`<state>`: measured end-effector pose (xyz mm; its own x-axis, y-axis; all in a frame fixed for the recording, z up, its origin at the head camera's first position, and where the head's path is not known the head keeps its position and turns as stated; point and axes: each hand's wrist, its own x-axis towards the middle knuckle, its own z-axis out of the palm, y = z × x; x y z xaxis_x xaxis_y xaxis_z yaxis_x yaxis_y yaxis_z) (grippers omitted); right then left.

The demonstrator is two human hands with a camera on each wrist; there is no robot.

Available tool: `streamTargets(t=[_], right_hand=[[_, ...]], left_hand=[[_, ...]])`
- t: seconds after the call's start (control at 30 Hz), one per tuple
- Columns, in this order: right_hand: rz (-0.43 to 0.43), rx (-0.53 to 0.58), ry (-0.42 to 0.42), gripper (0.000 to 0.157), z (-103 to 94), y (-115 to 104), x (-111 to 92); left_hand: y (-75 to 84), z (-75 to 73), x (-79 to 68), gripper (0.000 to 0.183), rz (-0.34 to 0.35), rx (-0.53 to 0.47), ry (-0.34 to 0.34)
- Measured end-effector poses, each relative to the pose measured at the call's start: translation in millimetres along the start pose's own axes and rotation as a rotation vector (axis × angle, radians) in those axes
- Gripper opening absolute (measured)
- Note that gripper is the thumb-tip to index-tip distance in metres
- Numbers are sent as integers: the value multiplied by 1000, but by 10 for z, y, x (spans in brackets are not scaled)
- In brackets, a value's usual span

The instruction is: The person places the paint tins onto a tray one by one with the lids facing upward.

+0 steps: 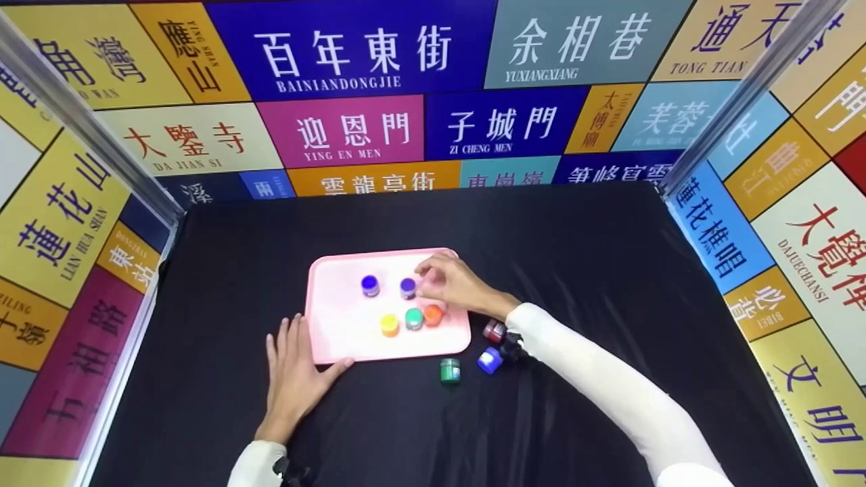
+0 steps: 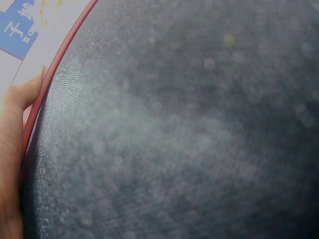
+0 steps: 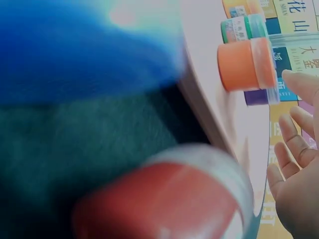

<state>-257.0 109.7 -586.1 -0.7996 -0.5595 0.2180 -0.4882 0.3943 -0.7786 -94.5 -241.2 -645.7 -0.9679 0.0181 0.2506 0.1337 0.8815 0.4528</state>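
A pink tray [image 1: 345,338] lies on the black cloth, bearing several small paint jars. My right hand [image 1: 453,281] is over the tray's right part, its fingertips right beside a purple jar [image 1: 408,289]. In the right wrist view the fingers [image 3: 294,144] are loosely bent and apart, holding nothing. A blue-purple jar [image 1: 369,286] stands to the left, with yellow [image 1: 389,325], teal-green [image 1: 414,318] and orange [image 1: 433,314] jars nearer the front. My left hand [image 1: 294,375] rests at the tray's front left corner, fingers straight along its left side, thumb at the front edge.
Off the tray at the front right lie a dark red jar [image 1: 494,330], a blue jar [image 1: 490,360] and a green jar [image 1: 450,370], the first two close by the right wrist. Printed panels [image 1: 352,128] stand behind and along both sides of the black-covered table [image 1: 575,257].
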Motion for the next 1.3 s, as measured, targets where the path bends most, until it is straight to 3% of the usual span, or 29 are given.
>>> streamTargets(t=[0.6, 0.87, 1.3], right_hand=[[-2, -31, 79, 37, -465, 103, -510], [13, -6, 120, 39, -608, 139, -747], [71, 54, 159, 35, -648, 202, -1152]], left_hand=[[-11, -23, 7, 127, -38, 10, -55], [-22, 4, 3, 125, -13, -8, -19], [1, -14, 9, 128, -37, 2, -58]])
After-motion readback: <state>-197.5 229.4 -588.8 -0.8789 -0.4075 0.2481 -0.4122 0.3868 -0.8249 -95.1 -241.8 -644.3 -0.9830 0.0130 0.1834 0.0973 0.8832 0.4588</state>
